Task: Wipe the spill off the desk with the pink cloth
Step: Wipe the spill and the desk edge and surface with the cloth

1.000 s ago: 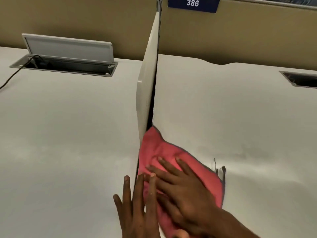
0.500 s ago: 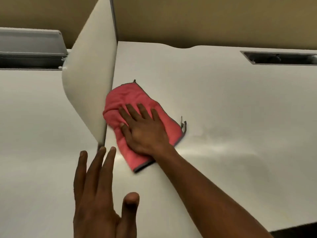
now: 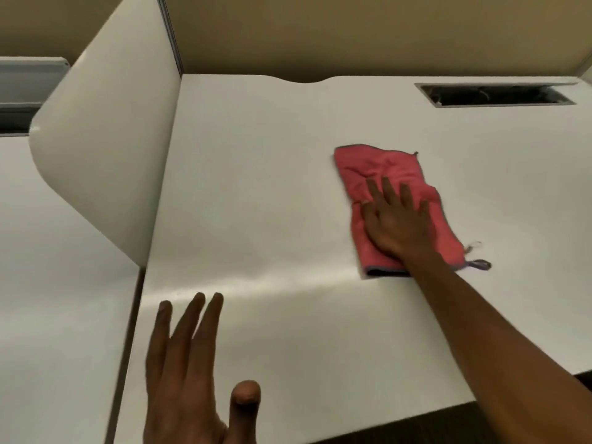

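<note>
Nearest the camera, the left hand (image 3: 189, 373) hovers low over the white surface (image 3: 256, 203), fingers spread, grip holding nothing. Further out, the right hand (image 3: 395, 224) lies flat, fingers spread, palm pressing on the pink cloth (image 3: 378, 168), which sits right of centre on the surface, well apart from the rounded white divider panel (image 3: 105, 155) at the left. Beyond the cloth, an open cable slot (image 3: 495, 95) cuts the far right corner. Tan partition wall (image 3: 352, 30) behind.
</note>
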